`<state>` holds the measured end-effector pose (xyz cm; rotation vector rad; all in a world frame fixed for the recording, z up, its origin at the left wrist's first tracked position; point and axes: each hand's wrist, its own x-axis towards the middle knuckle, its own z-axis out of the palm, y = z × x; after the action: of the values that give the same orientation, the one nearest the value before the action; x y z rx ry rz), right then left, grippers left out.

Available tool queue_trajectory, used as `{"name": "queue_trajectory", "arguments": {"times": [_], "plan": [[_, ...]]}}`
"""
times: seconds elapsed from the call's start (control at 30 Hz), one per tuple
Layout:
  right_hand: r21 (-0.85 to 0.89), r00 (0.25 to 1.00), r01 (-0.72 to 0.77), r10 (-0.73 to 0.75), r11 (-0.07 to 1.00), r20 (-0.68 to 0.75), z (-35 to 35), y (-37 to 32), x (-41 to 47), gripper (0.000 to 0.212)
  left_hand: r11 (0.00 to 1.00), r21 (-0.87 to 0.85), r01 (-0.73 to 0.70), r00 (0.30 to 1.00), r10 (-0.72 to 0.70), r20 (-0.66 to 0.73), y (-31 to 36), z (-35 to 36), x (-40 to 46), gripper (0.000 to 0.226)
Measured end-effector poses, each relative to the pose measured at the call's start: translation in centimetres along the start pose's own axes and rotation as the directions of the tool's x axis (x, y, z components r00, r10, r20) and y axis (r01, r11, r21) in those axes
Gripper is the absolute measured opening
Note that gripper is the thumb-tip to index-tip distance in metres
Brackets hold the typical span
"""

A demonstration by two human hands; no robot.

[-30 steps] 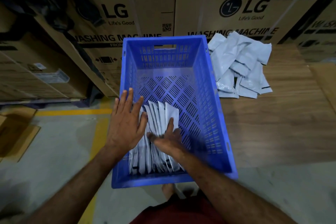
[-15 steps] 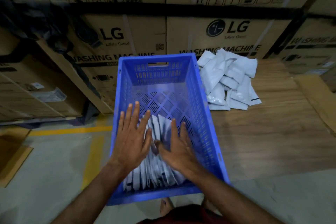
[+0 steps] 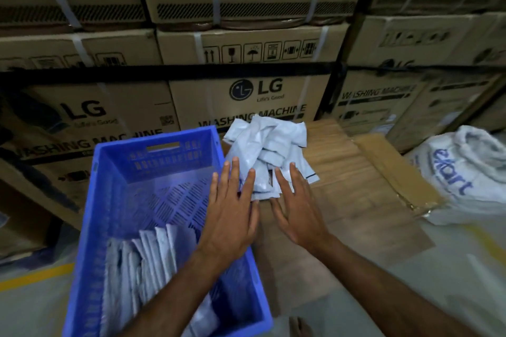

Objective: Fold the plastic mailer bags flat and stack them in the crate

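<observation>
Hands (image 3: 262, 210) flat, fingertips over mailer pile (image 3: 269, 150).

Both forearms are bare, with no sleeves, watch or bands showing anywhere along them. The left hand (image 3: 231, 223) and the right hand (image 3: 299, 213) wear no gloves or rings. A bare foot (image 3: 299, 327) shows at the bottom edge.
</observation>
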<state>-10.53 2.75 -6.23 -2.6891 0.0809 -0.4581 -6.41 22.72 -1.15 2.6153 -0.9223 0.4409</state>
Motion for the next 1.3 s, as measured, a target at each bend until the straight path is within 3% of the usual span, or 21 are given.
{"name": "queue_trajectory", "arguments": {"times": [0.2, 0.33, 0.5, 0.63, 0.77, 1.0, 1.13, 1.3], "plan": [[-0.071, 0.968, 0.159, -0.142, 0.985, 0.205, -0.1, 7.7, 6.5, 0.065, 0.98, 0.083, 0.182, 0.981, -0.187, 0.059, 3.3, 5.3, 3.7, 0.067], [-0.103, 0.885, 0.345, -0.287, 0.933, 0.367, 1.5, 11.2, 12.9, 0.065, 0.937, 0.119, 0.328, 0.938, -0.338, 0.079, 4.6, 9.2, 5.7, 0.069], [-0.106, 0.76, 0.585, -0.498, 0.804, 0.417, 4.0, 12.0, 22.2, 0.08, 0.911, 0.129, 0.392, 0.914, -0.402, 0.055, 5.1, 12.7, 7.8, 0.066], [-0.118, 0.607, 0.718, -0.535, 0.686, 0.588, 5.7, 11.7, 27.1, 0.092, 0.882, 0.195, 0.429, 0.899, -0.438, 0.004, 5.5, 13.4, 9.0, 0.065], [-0.154, 0.538, 0.76, -0.479, 0.631, 0.693, 7.2, 11.3, 28.8, 0.092, 0.844, 0.274, 0.461, 0.879, -0.476, -0.014, 5.9, 13.8, 9.2, 0.065], [-0.123, 0.594, 0.682, -0.447, 0.721, 0.669, 7.1, 13.1, 27.6, 0.068, 0.824, 0.333, 0.458, 0.871, -0.491, 0.019, 6.2, 14.1, 8.5, 0.061], [-0.049, 0.72, 0.56, -0.456, 0.827, 0.523, 4.3, 13.2, 24.3, 0.065, 0.809, 0.238, 0.537, 0.837, -0.546, -0.031, 7.6, 13.3, 9.3, 0.059], [0.079, 0.889, 0.34, -0.348, 0.937, 0.297, 0.6, 15.8, 11.3, 0.066, 0.819, 0.064, 0.57, 0.82, -0.564, -0.098, 10.3, 11.9, 7.6, 0.058]]}}
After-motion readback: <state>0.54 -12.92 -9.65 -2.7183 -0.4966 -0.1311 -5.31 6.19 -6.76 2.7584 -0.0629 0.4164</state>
